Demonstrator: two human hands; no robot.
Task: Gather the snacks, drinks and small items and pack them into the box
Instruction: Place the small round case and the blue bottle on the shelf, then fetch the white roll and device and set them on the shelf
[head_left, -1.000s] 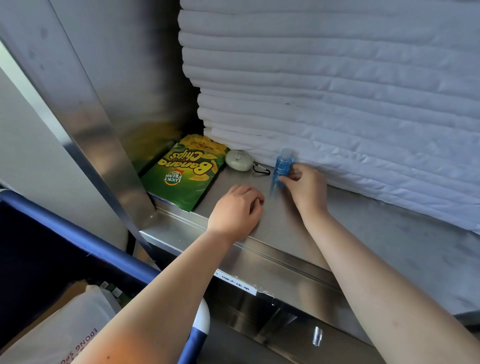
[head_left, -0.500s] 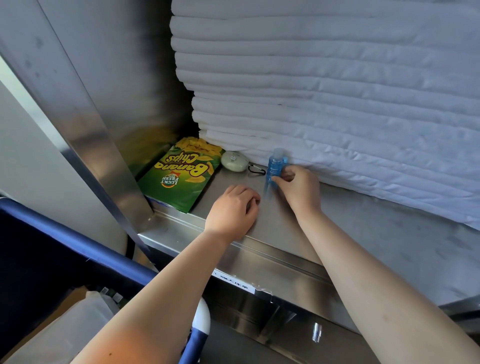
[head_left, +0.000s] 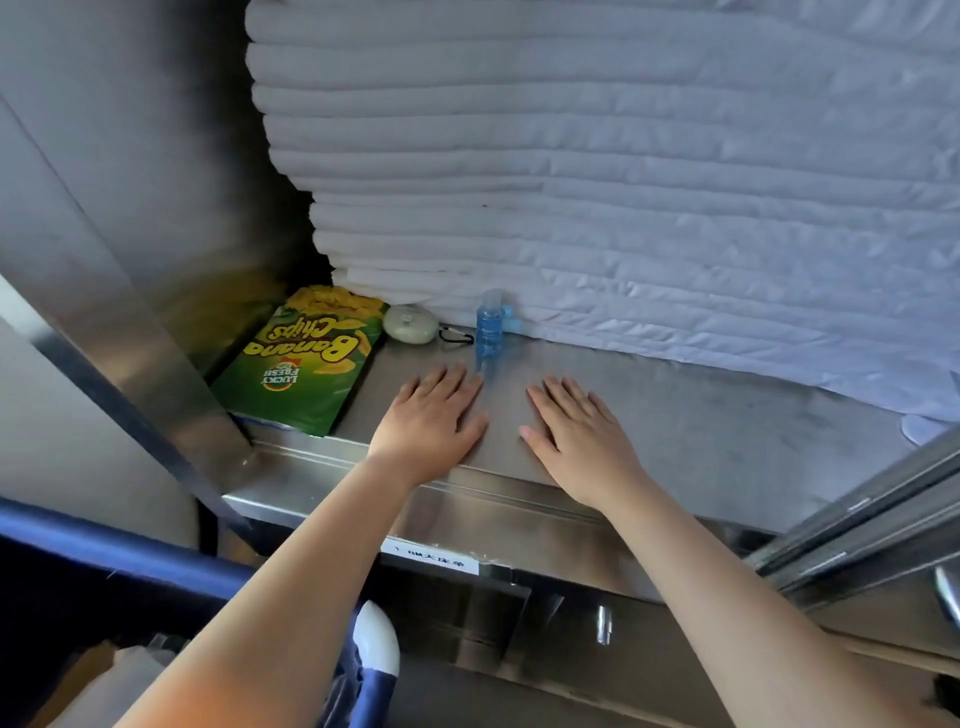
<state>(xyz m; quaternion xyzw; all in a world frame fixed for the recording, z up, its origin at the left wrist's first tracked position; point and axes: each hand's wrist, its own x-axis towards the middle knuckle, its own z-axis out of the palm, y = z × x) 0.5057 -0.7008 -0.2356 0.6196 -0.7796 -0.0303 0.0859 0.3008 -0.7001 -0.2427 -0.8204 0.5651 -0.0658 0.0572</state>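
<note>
Blue bottle (head_left: 489, 327), nearest of the things to pack, is standing upright just ahead of two hands that are holding nothing. The left hand (head_left: 431, 415) and the right hand (head_left: 576, 431) are both lying palm-down on the steel shelf (head_left: 727, 431), fingers straight and slightly spread, near each other but apart; both forearms are reaching up and forward from the bottom of the view. The hands are resting by the shelf's front edge, probably pausing before a reach.

The bottle is standing close against a tall stack of folded white linens (head_left: 623, 182) that is filling the back of the shelf. To its left, a pale green oval case (head_left: 410, 323) with a black clip (head_left: 457, 336) is lying at the foot of the stack; further left, a green banana chips bag (head_left: 306, 364) is lying flat in the corner by the steel side wall, seemingly tucked into the little space the linens are leaving. Below left, a blue cart rail (head_left: 130, 551) is showing; the box is not clearly appearing anywhere.
</note>
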